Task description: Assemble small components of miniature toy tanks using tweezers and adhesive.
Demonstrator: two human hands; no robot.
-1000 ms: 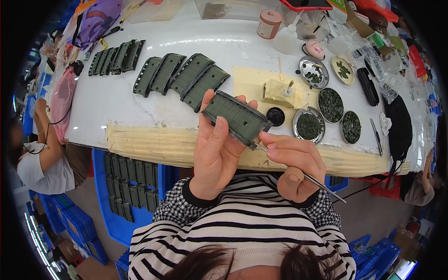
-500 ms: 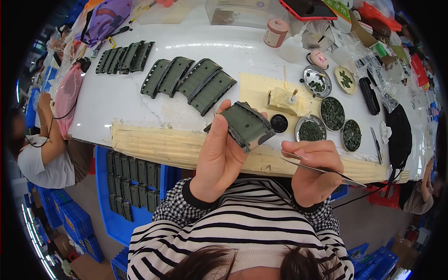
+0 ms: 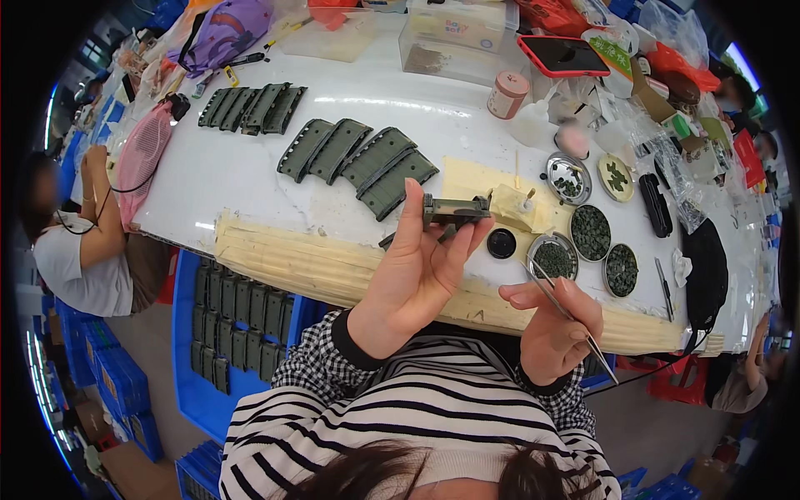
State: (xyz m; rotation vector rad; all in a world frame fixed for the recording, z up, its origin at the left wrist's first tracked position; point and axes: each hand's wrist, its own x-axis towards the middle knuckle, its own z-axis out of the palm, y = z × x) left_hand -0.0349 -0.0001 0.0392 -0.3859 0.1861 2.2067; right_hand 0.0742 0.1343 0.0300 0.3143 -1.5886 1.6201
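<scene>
My left hand [image 3: 398,287] grips a green curved plastic piece [image 3: 457,212] with camouflage patches, turned edge-on above the table's near edge. My right hand [image 3: 560,329] is closed around metal tweezers [image 3: 597,353]; their tips point up toward a round tin of small dark-green bits [image 3: 554,258]. Two more tins hold larger green bits: one behind [image 3: 591,233], another to the right [image 3: 622,271]. A small round black dish [image 3: 501,243] sits beside the nearest tin. Just behind the held piece stands a tape-covered block [image 3: 510,210] with a short peg.
Rows of similar green pieces [image 3: 387,179] lie at the table's left, with more in a blue crate [image 3: 187,367] below. Yellowish padding [image 3: 292,262] covers the front edge. Farther back are a pink jar [image 3: 507,96] and a phone [image 3: 567,55]. Another person sits left.
The green piece has tipped from showing its broad face to edge-on. The tweezers have swung from nearly level to steep, tips now up near the tin. The head view has shifted slightly.
</scene>
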